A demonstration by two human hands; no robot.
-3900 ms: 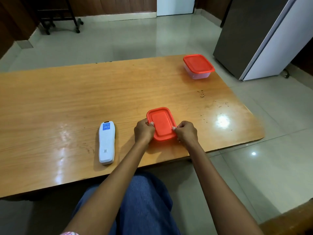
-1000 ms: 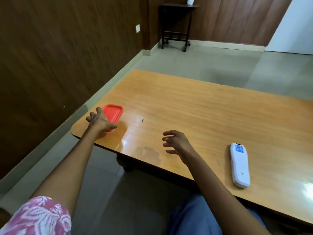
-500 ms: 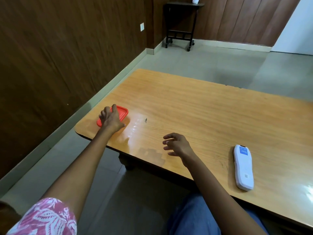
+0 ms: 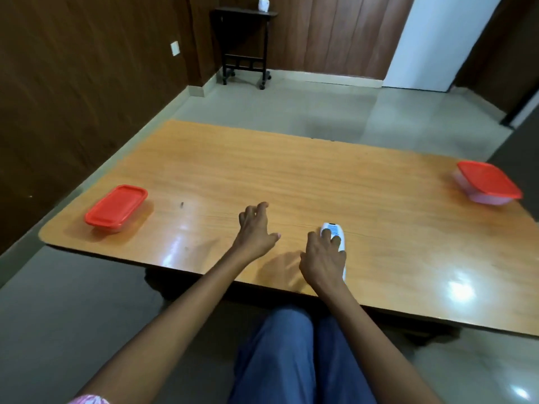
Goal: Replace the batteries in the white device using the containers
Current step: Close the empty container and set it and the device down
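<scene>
Overhead glare on glossy table [image 4: 320, 176] near my right; wide-angle bend at edges; slight motion blur.

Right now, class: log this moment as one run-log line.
right hand: on white device | left hand: open, empty | left container: lidded | right container: lidded | batteries: unseen

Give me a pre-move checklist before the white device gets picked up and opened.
1. Right hand on white device: ok.
2. Firm grasp closed around it: cannot tell.
3. Left hand empty and free to help: ok.
4. Near container parked aside, lid on: ok.
5. Far container lidded: ok, but near the table corner.
6. Battery cover facing up: cannot tell.
</scene>
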